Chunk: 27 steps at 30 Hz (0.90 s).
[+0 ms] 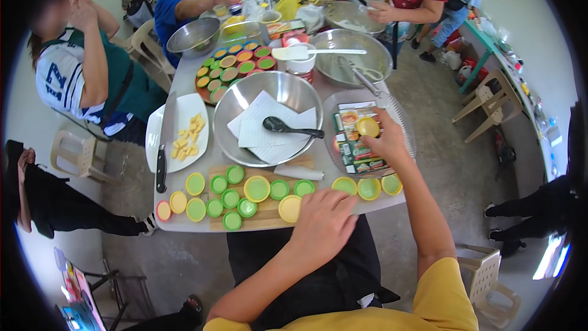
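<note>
My right hand (387, 141) pinches a small yellow round mould (368, 127) above the stacked printed boxes on a clear ribbed tray (404, 129). Palm down at the table's front edge is my left hand (323, 224), its fingers loosely bent and a little apart, with nothing visible in them. Beside its knuckles lies a yellow mould (290, 208). Several green moulds (230, 198) and yellow ones stand on and around a wooden board (269, 223). More yellow-rimmed moulds (369, 189) line the edge to the right of my left hand.
A steel bowl (226, 101) holds papers and a black spoon (288, 127). Left of it, a white plate (156, 141) carries yellow chunks and a knife (162, 168). Behind are a round tray of coloured moulds (229, 73), a spatula (300, 51) and another bowl (343, 40). Several people surround the table.
</note>
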Motion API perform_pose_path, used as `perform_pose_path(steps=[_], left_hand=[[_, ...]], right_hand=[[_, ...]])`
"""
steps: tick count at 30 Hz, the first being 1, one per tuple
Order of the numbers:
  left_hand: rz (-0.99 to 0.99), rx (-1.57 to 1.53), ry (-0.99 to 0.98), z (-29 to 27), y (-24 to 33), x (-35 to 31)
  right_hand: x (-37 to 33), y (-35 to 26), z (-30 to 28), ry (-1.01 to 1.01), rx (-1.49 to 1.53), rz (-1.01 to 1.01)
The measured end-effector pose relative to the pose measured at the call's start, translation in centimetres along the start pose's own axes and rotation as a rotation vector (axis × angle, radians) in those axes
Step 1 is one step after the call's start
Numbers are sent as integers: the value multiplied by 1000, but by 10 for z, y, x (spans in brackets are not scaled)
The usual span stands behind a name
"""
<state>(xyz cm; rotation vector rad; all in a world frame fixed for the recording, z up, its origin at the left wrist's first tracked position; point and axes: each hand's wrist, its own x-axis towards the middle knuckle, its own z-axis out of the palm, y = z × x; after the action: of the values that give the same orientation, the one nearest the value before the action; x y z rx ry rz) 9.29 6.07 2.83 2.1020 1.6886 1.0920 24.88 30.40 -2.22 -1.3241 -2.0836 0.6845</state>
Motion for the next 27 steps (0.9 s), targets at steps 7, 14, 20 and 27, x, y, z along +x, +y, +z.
perform_pose_path(steps=[7, 14, 20, 27], left_hand=[[-9, 91, 35, -4, -1, 4], [15, 297, 5, 8, -6, 84], [-64, 603, -186, 23, -44, 171], [-41, 745, -89, 57, -91, 248]], right_hand=[[-1, -10, 4, -11, -12, -25], [-3, 0, -4, -14, 25, -25], [5, 1, -14, -36, 47, -13], [11, 18, -18, 7, 30, -71]])
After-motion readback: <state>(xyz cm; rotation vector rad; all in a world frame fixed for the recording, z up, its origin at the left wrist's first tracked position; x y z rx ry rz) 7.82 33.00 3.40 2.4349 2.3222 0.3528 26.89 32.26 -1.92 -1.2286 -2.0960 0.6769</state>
